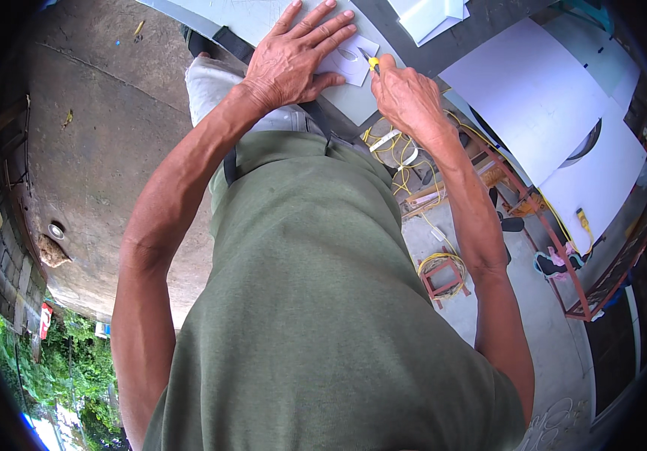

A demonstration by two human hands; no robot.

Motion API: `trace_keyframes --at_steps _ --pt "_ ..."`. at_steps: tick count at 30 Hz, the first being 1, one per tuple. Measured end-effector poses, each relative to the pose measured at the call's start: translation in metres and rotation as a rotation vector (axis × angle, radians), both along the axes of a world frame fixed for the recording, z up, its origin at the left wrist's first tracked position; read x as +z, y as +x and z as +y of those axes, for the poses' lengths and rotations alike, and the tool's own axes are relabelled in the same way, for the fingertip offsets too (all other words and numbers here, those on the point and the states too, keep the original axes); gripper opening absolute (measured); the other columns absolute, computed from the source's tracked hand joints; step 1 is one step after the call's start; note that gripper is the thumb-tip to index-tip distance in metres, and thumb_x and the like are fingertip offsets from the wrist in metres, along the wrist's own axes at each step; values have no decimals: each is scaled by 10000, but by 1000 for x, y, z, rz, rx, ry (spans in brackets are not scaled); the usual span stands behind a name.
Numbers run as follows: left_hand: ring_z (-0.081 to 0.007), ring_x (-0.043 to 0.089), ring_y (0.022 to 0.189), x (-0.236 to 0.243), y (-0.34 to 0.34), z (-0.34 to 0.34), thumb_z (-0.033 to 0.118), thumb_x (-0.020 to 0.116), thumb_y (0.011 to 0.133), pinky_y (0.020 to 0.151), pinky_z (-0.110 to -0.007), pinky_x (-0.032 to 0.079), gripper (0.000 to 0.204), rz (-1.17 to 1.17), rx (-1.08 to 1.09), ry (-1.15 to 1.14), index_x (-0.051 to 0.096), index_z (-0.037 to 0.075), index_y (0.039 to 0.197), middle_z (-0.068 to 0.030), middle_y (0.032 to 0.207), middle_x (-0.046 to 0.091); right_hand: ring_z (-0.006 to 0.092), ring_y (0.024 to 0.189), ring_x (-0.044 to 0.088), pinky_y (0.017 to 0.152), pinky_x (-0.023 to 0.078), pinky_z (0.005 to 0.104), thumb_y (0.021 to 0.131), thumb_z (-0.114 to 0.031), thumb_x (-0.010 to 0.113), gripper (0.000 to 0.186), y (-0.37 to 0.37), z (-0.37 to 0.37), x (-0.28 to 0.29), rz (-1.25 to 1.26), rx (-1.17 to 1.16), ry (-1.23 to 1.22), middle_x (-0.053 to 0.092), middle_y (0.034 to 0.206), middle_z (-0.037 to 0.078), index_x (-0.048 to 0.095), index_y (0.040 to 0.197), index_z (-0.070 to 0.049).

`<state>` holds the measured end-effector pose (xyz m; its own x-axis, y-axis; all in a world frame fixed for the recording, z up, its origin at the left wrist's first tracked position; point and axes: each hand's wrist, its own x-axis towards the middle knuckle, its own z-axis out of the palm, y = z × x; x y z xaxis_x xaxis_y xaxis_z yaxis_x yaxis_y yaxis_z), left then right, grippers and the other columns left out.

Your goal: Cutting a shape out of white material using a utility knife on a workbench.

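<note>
My left hand (293, 56) lies flat with its fingers spread, pressing on a small white sheet (355, 74) at the top of the view. An oval outline shows on that sheet, just right of my fingertips. My right hand (408, 94) is closed round a yellow and black cutter knife (374, 65), gripped close to its blade. The knife's pointed tip is beside the oval, over or touching the sheet; which of the two I cannot tell. Under the small sheet is a larger pale board (352, 105) on the work table.
Folded white paper (429, 19) lies at the table's far side. Large white sheets (526, 90) cover a surface on the right, with a yellow tool (583, 219) on them. Tangled yellow cords (402, 161) hang or lie below, near a reddish metal frame (556, 259) and a coiled cord (444, 274).
</note>
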<state>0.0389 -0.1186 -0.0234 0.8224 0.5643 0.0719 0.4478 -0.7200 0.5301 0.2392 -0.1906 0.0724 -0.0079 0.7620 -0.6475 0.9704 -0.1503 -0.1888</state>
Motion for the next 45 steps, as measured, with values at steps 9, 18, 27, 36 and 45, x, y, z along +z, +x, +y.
trace_keyframes --at_steps 9,18,27,36,45 --pt "-194 244 1564 1 0 0 658 616 886 1300 -519 133 830 -12 14 -18 416 244 1576 63 1664 343 454 751 726 691 574 551 999 -223 550 267 -4 -4 0 5 -14 43 691 732 286 557 943 39" --pt "-198 256 1561 1 -1 -1 651 637 876 1297 -517 144 828 -14 18 -19 433 244 1569 65 1658 357 481 747 719 701 573 561 1001 -225 550 281 -9 -10 1 26 -122 5 680 723 307 551 933 47" --pt "-210 268 1558 2 0 -1 633 669 856 1288 -532 158 842 -45 17 -21 448 229 1561 55 1656 365 509 791 710 738 564 588 1003 -234 542 300 -20 -20 2 19 -257 -33 681 760 330 556 944 59" --pt "-221 282 1554 3 2 1 606 721 833 1283 -532 173 837 -64 48 -3 492 204 1530 22 1637 404 502 781 710 736 566 574 995 -245 554 306 -16 -20 1 26 -267 15 685 745 311 569 958 59" --pt "-256 315 1538 5 10 -16 496 751 865 1280 -487 209 766 -93 159 -26 519 128 1496 -59 1613 436 462 756 698 685 538 570 1017 -288 538 301 10 7 8 -74 82 35 690 753 265 561 1038 11"
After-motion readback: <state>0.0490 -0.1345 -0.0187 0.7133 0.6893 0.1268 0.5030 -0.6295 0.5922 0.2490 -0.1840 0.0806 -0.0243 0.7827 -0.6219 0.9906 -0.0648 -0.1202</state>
